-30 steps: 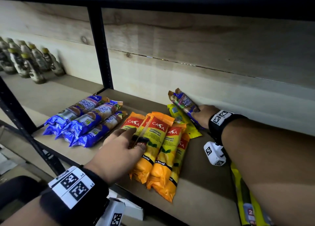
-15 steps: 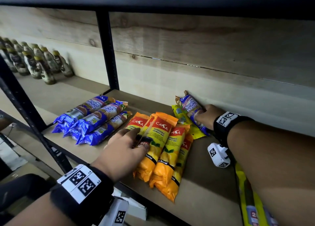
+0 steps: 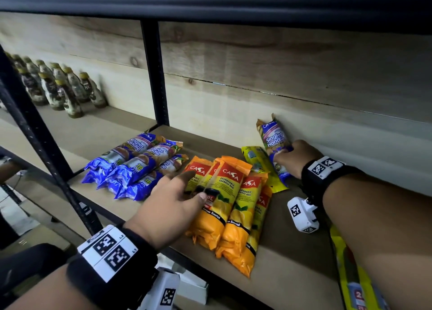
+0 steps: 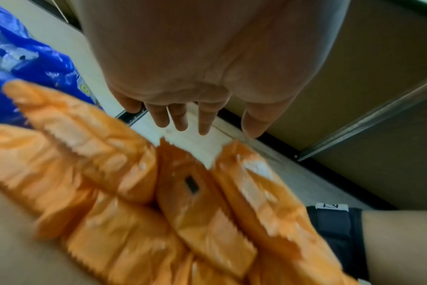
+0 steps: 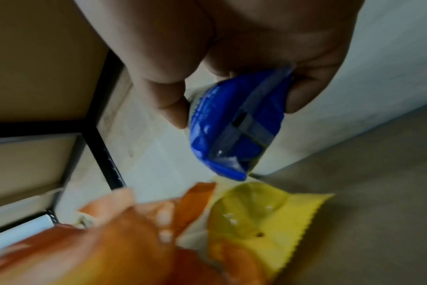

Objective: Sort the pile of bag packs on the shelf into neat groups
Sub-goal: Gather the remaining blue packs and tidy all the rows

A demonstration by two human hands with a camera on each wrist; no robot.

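Three blue packs (image 3: 138, 165) lie side by side at the shelf's left. Several orange packs (image 3: 231, 207) lie in a row beside them. My left hand (image 3: 184, 193) hovers over the orange packs' (image 4: 139, 192) left side with straight, spread fingers (image 4: 181, 119), holding nothing. My right hand (image 3: 292, 158) grips the lower part of another blue pack (image 3: 274, 141), tilted up off the shelf near the back wall. In the right wrist view the thumb and fingers (image 5: 173, 108) pinch that blue pack (image 5: 234, 135) above a yellow pack (image 5: 263, 221). The yellow pack (image 3: 261, 162) lies under it.
A black upright post (image 3: 155, 76) divides the shelf. Several bottles (image 3: 58, 87) stand at the far left back. Another yellow pack (image 3: 357, 284) lies under my right forearm. The wooden shelf board (image 3: 292, 263) is bare at the front right; a wooden wall (image 3: 304, 76) closes the back.
My right hand has lifted the blue pack, tilting its top up toward the back wall. My left hand stays over the orange packs.
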